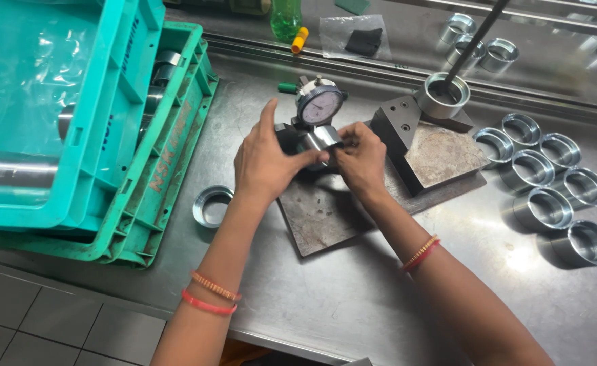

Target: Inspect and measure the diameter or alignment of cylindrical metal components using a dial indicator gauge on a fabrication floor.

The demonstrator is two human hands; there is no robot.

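**A:** What is sitting far to the left of the hands?

**B:** Two green crates (142,169) are stacking there, one inside the other. Shiny metal pieces are peeking out of them. Nearer the left hand, one lone ring (212,206) is lying flat on the bench (353,298).

**A:** What is the left hand doing?

**B:** The left hand (266,163) is pinching a shiny metal ring (324,140). Its thumb is pointing up, and its fingers are pressing on the ring's left side.

**A:** Where is that ring?

**B:** It is sitting between both hands, just under the round dial gauge (319,106) and above the dark flat plate (325,210).

**A:** And the right hand?

**B:** The right hand (361,157) is pinching the ring's other side. Its fingers are curling close together on it.

**A:** How do you think the ring is feeling to hold?

**B:** I am guessing it is hard, smooth and a bit heavy for its size. It looks slippery, so holding it by the outside wall, one hand on each side, seems best. It will not bend.

**A:** What is lying to the right of the hands?

**B:** A dark metal block (414,135) is sitting there with a ring and a thin rod on its top corner. Farther right, a bunch of rings (549,196) is standing in rows. Behind the hands, a green bottle (285,19) is standing.
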